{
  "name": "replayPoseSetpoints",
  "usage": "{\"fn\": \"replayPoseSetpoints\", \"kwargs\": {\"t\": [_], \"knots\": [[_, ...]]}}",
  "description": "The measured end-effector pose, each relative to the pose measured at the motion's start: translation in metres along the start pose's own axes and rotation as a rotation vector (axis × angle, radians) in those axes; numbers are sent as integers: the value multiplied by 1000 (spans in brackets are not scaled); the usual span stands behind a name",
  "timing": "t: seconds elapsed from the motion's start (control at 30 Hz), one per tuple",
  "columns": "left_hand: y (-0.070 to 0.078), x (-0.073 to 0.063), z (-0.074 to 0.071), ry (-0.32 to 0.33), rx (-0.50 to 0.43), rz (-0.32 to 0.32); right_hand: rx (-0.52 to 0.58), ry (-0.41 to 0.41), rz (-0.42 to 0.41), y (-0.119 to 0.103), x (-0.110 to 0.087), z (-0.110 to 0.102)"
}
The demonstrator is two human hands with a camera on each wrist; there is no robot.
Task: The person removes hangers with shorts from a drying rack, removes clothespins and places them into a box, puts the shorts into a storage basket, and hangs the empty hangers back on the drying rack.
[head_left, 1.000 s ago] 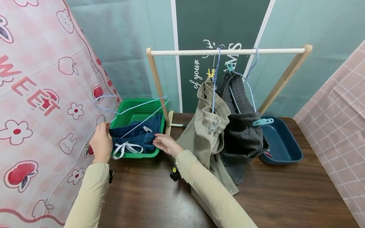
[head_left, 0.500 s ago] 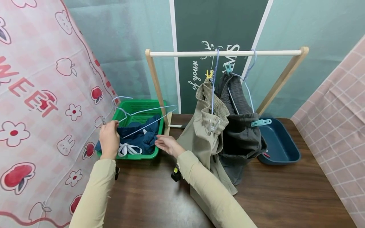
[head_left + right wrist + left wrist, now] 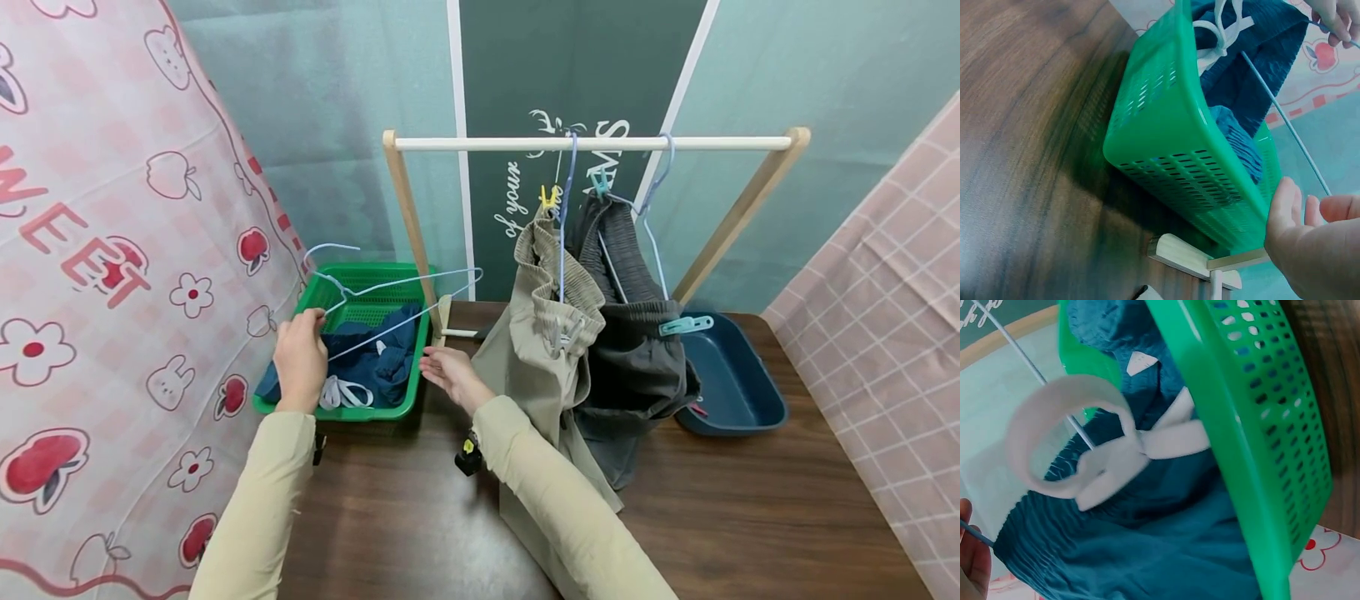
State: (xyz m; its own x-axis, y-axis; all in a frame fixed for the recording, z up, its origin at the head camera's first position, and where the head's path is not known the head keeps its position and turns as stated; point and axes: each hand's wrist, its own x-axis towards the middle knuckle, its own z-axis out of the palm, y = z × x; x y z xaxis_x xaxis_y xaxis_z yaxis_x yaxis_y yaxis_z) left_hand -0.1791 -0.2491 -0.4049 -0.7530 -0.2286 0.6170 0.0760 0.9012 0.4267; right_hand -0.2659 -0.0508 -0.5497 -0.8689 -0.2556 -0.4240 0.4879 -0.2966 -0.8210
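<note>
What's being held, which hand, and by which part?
The left hand grips the light-blue hanger at its left end, beside where it meets the navy garment's waistband. The right hand holds nothing.

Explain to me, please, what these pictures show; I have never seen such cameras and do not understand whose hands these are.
There is no machine: a person works with two bare hands. The wide picture comes from a camera on the head, looking forward and down. The two others come from cameras worn on the left and right wrists.

On the brown table stand a green basket, a blue tray and a rack, from which beige trousers and a dark grey garment hang. In the basket lies a blue garment with a white bow.

The left hand holds one end of a pale blue hanger. The right hand is beside the basket and appears to hold nothing.
</note>
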Motion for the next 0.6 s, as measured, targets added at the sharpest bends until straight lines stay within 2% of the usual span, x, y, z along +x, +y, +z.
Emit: {"fn": "replayPoseSetpoints", "kwargs": {"t": [0.07, 0.1, 0.23, 0.3, 0.43, 0.6], "knots": [[3, 1, 1, 1, -10, -1, 21, -16, -49, -12, -18, 3], [4, 1, 1, 2, -13, -3, 21, -5, -52, -14, -16, 3], [10, 3, 1, 5, -17, -5, 14, 57, -83, -49, -66, 21], [13, 4, 1, 2, -24, -7, 2, 145, -76, -71, -95, 34], [19, 4, 0, -1, -44, -2, 83, 200, -186, -94, -121, 42], [27, 6, 0, -13, -68, 3, 131, 230, -304, -119, -140, 49]]}}
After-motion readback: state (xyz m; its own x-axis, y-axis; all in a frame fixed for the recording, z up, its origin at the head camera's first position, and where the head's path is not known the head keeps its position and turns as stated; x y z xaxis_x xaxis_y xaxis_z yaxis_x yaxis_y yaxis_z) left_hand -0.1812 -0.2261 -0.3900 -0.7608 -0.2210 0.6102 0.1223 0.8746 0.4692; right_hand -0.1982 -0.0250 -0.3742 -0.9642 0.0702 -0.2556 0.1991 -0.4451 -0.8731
